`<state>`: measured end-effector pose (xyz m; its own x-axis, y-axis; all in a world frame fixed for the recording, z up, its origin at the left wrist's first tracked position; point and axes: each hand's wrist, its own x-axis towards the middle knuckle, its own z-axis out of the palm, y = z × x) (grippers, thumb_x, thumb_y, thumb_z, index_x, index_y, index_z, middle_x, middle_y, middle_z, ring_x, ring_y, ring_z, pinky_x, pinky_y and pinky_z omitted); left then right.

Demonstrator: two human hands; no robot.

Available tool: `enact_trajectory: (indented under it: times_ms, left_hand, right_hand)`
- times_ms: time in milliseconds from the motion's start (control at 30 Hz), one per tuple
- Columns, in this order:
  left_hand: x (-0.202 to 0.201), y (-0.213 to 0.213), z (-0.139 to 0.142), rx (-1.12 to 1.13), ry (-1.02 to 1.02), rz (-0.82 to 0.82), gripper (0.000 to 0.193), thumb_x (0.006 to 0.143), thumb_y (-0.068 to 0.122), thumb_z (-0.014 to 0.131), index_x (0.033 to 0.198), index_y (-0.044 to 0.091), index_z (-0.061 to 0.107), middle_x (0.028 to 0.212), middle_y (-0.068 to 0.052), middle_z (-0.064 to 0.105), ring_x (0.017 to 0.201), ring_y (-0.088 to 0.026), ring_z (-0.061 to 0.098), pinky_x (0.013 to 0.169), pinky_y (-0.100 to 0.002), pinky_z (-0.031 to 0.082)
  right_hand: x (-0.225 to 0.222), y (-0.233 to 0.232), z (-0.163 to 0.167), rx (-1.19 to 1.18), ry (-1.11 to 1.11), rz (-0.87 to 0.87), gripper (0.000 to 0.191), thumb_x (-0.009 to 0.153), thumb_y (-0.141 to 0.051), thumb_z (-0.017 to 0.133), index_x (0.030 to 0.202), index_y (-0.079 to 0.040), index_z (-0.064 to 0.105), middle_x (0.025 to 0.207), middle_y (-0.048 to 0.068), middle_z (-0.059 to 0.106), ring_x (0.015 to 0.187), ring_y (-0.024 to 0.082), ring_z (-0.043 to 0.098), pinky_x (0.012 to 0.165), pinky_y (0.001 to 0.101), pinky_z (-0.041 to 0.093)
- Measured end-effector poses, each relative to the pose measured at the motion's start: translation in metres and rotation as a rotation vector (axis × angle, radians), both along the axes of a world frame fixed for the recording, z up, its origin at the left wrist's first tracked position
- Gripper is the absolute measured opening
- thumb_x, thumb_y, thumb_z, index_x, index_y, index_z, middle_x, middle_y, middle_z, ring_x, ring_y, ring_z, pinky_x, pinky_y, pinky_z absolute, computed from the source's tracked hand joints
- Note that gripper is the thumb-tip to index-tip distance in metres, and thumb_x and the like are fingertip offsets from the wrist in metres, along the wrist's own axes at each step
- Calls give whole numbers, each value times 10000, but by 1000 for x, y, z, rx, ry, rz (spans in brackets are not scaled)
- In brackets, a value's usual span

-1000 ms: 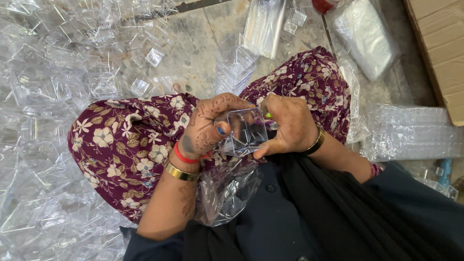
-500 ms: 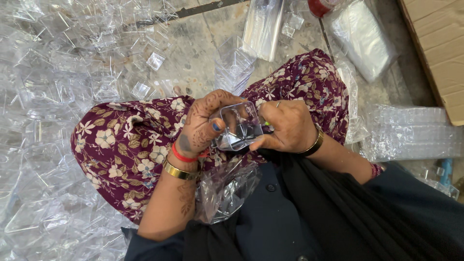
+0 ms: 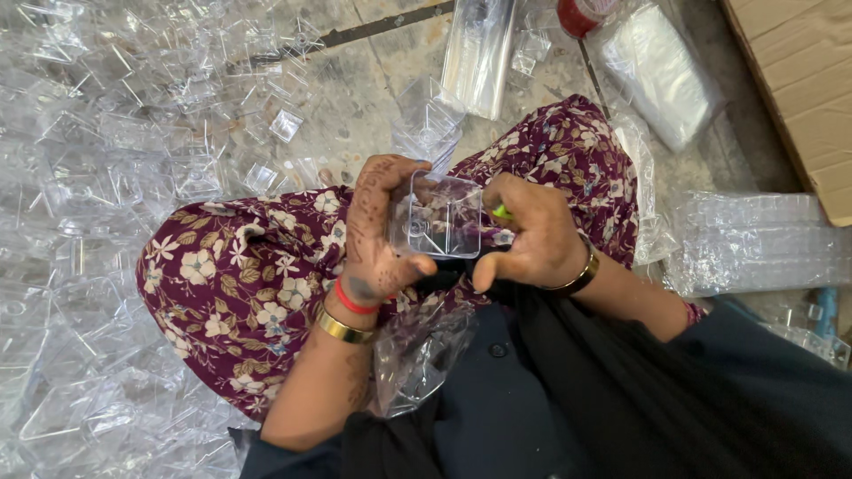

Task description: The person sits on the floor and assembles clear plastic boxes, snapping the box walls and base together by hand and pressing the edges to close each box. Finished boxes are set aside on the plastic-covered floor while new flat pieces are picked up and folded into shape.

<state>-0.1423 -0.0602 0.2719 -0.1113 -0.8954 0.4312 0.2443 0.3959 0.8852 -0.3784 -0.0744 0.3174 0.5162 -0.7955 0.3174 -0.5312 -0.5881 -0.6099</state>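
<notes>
Fingers of your left hand point(image 3: 377, 232) were curled round the left edge of a clear square plastic container point(image 3: 437, 215), thumb underneath, gripping it above your lap. Your right hand point(image 3: 531, 238) pinched its right edge, with a small yellow-green object point(image 3: 501, 212) just showing between the fingers. Below the container a crumpled clear plastic bag point(image 3: 419, 355) lay on your lap against the floral maroon skirt point(image 3: 240, 293). Further out, loose clear containers point(image 3: 98, 204) covered the concrete floor point(image 3: 355, 89) to your left, a stacked sleeve of them point(image 3: 754, 241) lay to your right, and a cardboard sheet point(image 3: 803, 80) sat beyond.
</notes>
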Motion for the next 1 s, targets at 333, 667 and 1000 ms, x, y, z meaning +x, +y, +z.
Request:
enact_trajectory:
  times_ms: [333, 667, 1000]
  left_hand:
    - [-4, 0, -3, -178, -280, 151, 803, 725, 555, 863, 1323, 73, 628, 1213, -124, 623, 1166, -274, 615, 1031, -386, 524]
    - [2, -2, -2, -228, -317, 225, 799, 696, 506, 898, 1296, 50, 634, 1240, -92, 697, 1182, -270, 623, 1062, -414, 514]
    - [-10, -6, -6, 370, 504, -395, 745, 819, 408, 950, 1224, 131, 389, 1528, -227, 475, 1343, -281, 585, 1153, -443, 532]
  right_hand:
    - [3, -9, 6, -72, 159, -6, 895, 653, -828, 734, 1032, -28, 597, 820, 116, 613, 738, 320, 668, 671, 401, 526]
    - [3, -9, -13, -167, 129, 109, 589, 956, -634, 631, 907, -47, 637, 708, 96, 570, 627, 315, 613, 586, 413, 470]
    - [-5, -14, -25, -94, -96, 59, 578, 961, -646, 600, 812, -88, 572, 673, 34, 521, 574, 201, 560, 524, 348, 409]
